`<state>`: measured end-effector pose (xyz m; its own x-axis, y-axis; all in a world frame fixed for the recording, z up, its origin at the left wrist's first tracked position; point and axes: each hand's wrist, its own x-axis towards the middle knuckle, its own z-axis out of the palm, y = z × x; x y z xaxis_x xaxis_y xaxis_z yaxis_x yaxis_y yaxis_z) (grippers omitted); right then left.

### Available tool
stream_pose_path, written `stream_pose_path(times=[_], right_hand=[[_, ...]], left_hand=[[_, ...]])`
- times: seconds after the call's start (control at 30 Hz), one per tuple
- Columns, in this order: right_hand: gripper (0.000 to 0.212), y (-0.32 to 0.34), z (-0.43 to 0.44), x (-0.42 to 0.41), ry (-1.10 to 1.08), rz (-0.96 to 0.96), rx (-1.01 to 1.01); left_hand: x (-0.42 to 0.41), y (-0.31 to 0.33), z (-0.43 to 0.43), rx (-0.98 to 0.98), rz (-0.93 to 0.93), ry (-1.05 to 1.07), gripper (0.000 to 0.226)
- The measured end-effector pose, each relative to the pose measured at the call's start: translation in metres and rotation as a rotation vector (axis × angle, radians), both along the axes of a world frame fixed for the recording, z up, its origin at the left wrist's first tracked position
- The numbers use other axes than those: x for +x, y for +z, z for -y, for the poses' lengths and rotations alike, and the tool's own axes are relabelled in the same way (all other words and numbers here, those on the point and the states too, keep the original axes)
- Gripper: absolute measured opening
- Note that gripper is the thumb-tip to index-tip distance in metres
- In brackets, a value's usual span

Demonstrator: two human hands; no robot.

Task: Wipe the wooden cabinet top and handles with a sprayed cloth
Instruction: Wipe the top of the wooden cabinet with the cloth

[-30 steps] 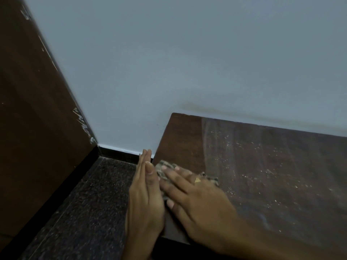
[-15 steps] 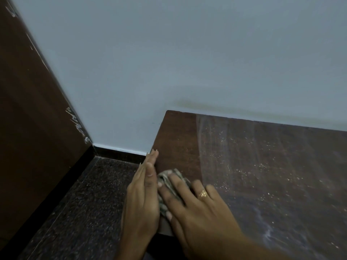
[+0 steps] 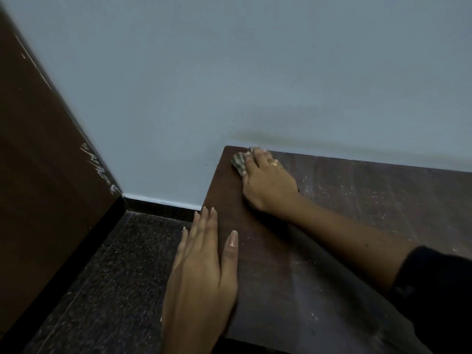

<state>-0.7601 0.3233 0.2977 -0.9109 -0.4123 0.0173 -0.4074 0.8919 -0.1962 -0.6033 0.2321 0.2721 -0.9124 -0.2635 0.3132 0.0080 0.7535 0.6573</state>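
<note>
A person's right hand point(image 3: 268, 180) presses a checked cloth point(image 3: 238, 162) flat at the far left corner of the wooden cabinet top point(image 3: 332, 238), fingers spread over it close to the pale blue wall point(image 3: 229, 72). The left hand point(image 3: 201, 272) lies open with fingers together along the top's near left edge, holding nothing, above a dark speckled floor point(image 3: 102, 277). Pale specks, apparently dust, dot the surface to the right of the cloth.
</note>
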Motion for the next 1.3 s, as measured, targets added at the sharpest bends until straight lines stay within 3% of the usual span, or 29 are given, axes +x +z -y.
stream_pose_path(times=[0.13,0.33,0.7,0.83,1.0,1.3], right_hand=[[0.055,0.002,-0.003,-0.039,-0.079,0.025,-0.036],[0.053,0.002,-0.017,-0.048,-0.105,0.010,-0.089],[0.053,0.002,-0.042,0.070,-0.079,-0.011,-0.101],[0.055,-0.006,-0.047,0.123,-0.075,-0.133,-0.114],[0.051,-0.010,-0.054,0.174,-0.028,-0.155,-0.163],[0.052,-0.011,-0.086,0.209,0.049,-0.154,-0.083]], left_hand=[[0.000,0.000,-0.001,-0.159,0.043,-0.004,0.079],[-0.002,-0.003,-0.003,-0.368,0.101,-0.032,0.069],[-0.003,0.004,-0.006,-0.303,0.095,-0.055,0.075],[-0.007,0.007,-0.006,-0.240,0.114,-0.036,0.080],[-0.004,0.009,-0.010,-0.133,0.087,-0.081,0.067],[-0.008,0.003,-0.021,-0.311,0.133,-0.136,0.071]])
